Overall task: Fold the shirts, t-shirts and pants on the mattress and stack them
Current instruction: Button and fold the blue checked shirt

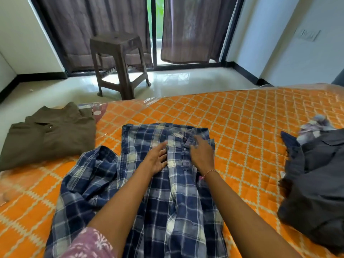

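Here I see the blue plaid shirt (149,192) lying front-up near the middle of the orange quilted mattress (242,127), collar toward the window and hem running out of view at the bottom edge; I take this shirt as the landmark for everything else. My left hand (156,159) rests flat on the chest of the plaid shirt, just left of the button placket, fingers straight and pressed to the cloth. My right hand (202,155) sits on the other side of the placket, just below the collar; its fingers are blurred, so I cannot tell whether they pinch the cloth or only touch it. A thin bracelet (210,172) circles the right wrist. The shirt's left sleeve (89,175) lies bunched and rumpled beside the body of the shirt, spilling toward the mattress's left edge. Left of the plaid shirt and apart from it, an olive-brown shirt (50,135) lies folded at the mattress's corner, collar and one button showing. Right of the plaid shirt, well apart, a heap of dark grey clothing (316,183) lies unfolded, with a pale patterned garment (314,125) at its far end. Beyond the plaid shirt, on the glossy floor, a brown plastic stool (119,64) stands in front of brown curtains (93,25) that part over a strip of bright window.
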Available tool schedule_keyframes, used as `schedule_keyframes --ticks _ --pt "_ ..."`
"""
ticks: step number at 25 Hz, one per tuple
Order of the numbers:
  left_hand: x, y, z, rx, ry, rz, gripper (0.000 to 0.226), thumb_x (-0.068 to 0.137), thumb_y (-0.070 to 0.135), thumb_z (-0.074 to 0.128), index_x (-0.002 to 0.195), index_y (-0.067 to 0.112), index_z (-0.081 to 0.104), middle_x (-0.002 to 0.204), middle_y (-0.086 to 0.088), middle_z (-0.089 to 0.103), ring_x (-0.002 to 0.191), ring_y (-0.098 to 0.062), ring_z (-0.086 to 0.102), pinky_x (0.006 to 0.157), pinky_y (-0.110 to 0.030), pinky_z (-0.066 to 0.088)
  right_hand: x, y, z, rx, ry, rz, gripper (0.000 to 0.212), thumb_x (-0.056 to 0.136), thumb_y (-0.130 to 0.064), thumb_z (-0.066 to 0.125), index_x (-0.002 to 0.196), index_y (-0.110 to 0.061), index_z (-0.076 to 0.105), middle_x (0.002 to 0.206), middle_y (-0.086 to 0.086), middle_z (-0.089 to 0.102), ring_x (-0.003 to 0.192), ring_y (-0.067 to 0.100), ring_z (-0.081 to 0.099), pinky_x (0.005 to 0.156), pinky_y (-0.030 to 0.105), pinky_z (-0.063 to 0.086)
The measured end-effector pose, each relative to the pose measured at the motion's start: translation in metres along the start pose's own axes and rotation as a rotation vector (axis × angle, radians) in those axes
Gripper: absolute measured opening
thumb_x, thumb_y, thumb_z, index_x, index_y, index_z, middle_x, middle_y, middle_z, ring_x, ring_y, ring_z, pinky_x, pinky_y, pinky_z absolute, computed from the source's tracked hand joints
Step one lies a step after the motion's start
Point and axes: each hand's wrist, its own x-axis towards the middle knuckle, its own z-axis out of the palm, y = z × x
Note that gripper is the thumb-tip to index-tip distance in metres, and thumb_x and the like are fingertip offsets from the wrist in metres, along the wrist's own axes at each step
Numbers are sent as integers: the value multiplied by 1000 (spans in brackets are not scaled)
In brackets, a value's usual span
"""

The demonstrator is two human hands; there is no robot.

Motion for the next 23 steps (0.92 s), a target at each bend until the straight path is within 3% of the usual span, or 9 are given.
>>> schedule_keyframes --ticks 3,6,8,10,13,15,17,20,23 --pt "11 -1 -2 64 22 -25 18 96 10 51 114 7 53 106 -10 61 83 -19 59 70 -31 51 0 26 8 260 187 295 31 94 -2 48 124 0 56 106 17 63 80 28 57 65 36 48" --pt "12 6 7 181 -12 -104 11 97 12 50 90 7 57 91 -11 67 68 -20 64 58 -32 54 17 22 5 728 34 504 8 91 -2 57 85 -1 61 73 11 59 57 15 51 44 19 43" --pt "12 6 11 244 -14 -160 14 95 12 54 83 4 59 62 -8 69 48 -20 65 43 -27 54 27 17 4 749 -88 578 17 91 -8 60 74 -7 57 52 1 48 39 7 39 33 14 31" --pt "15 6 12 282 10 -155 10 90 10 61 83 3 60 54 -7 67 44 -20 64 41 -28 53 37 12 7 673 -160 578 18 89 -10 63 73 -7 56 45 -1 41 30 7 35 31 15 29" --pt "25 15 11 150 93 107 7 86 2 63 90 7 62 73 -8 68 66 -25 67 63 -37 57 50 7 16 680 -72 422 27 84 -19 66 79 6 55 69 19 49 77 46 62 61 40 57" --pt "28 23 10 -19 93 262 10 88 1 61 91 11 62 76 -5 69 71 -22 67 72 -38 56 60 15 27 765 -37 327 40 89 -22 60 102 14 50 96 35 54 103 55 52 85 58 50" --pt "22 17 8 -52 39 207 18 91 5 58 108 8 59 79 -5 71 65 -19 67 63 -35 56 54 11 29 851 -34 349 33 92 -7 56 122 3 47 124 27 51 108 44 55 93 54 48" --pt "12 1 -2 21 28 41 60 92 8 58 145 9 32 123 -16 61 84 -24 64 57 -36 55 43 19 30 950 -120 394 52 92 8 47 139 -11 37 140 13 37 108 27 50 97 40 46" --pt "-8 2 -2 114 77 33 60 95 12 55 147 8 26 133 -12 51 109 -27 55 72 -33 50 21 10 20 745 -73 363 49 94 1 50 140 -8 36 146 15 35 117 27 48 96 36 44"
